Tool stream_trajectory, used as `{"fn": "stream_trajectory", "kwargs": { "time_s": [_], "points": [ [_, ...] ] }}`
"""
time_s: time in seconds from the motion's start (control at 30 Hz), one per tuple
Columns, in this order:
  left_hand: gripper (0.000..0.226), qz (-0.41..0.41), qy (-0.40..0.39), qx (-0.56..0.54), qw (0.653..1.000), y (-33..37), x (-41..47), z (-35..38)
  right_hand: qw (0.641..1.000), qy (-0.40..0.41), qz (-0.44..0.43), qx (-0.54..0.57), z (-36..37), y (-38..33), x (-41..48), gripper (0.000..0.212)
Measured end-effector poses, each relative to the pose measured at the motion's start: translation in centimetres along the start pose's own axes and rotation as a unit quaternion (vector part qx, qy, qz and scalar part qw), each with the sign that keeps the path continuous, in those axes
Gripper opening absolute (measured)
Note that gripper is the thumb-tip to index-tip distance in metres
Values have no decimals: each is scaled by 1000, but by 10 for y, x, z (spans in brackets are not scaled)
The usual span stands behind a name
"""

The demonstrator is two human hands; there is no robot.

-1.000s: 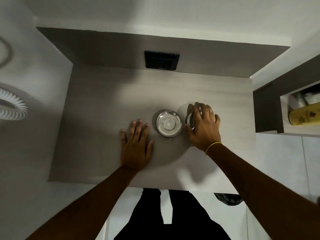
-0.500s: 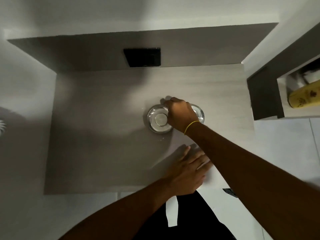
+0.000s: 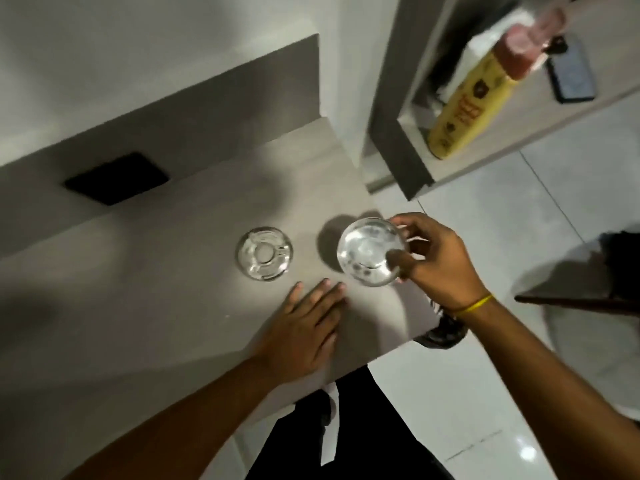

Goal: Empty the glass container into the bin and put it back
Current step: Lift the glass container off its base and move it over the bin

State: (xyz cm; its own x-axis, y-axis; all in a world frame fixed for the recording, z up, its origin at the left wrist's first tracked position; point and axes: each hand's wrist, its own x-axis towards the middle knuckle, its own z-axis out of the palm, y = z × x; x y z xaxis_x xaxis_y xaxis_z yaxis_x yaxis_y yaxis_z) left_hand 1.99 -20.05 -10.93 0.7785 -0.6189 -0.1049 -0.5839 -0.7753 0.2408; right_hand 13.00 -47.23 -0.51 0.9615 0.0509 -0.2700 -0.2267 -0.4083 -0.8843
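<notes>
My right hand (image 3: 440, 261) grips a round clear glass container (image 3: 367, 252) by its rim and holds it just above the right end of the grey table (image 3: 138, 289). A dark shadow lies on the table under it. A second round glass piece (image 3: 265, 253), perhaps the lid, rests on the table to the left. My left hand (image 3: 301, 330) lies flat on the table near the front edge, fingers apart and holding nothing. Below the table's right corner a dark bin with a black liner (image 3: 441, 336) shows partly, behind my right wrist.
A black square plate (image 3: 117, 178) sits in the table's back panel. To the right, a shelf unit (image 3: 408, 140) holds a yellow bottle (image 3: 467, 105) and a dark phone (image 3: 571, 72). White floor tiles lie to the right, with a dark object (image 3: 609, 271) at the far right edge.
My right hand has lifted the glass container off the table and carried it right, away from the second glass piece. My left hand slid to the front edge. The view swung right.
</notes>
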Motion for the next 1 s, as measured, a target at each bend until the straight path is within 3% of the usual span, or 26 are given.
{"fn": "stream_trajectory", "kwargs": {
  "time_s": [0.2,0.37,0.43,0.6,0.77,0.9,1.0],
  "points": [
    [69,20,-21,55,998,-3,5,3,979,168,94,-73,-113,116,-64,69],
    [75,41,-32,80,995,-6,10,9,946,213,69,-235,-129,203,-83,78],
    [76,46,-27,74,996,-7,10,11,925,189,45,-326,-120,242,-78,75],
    [72,44,-26,54,997,-6,10,12,851,28,-23,-523,-94,333,-55,100],
    [69,30,-36,37,998,-8,12,11,808,-100,9,-581,-76,391,-30,102],
    [61,37,-30,24,999,-11,11,10,783,-154,55,-600,-58,413,-10,76],
    [60,41,-29,18,999,-13,12,11,761,-184,57,-620,-43,428,-4,93]
  ]
}}
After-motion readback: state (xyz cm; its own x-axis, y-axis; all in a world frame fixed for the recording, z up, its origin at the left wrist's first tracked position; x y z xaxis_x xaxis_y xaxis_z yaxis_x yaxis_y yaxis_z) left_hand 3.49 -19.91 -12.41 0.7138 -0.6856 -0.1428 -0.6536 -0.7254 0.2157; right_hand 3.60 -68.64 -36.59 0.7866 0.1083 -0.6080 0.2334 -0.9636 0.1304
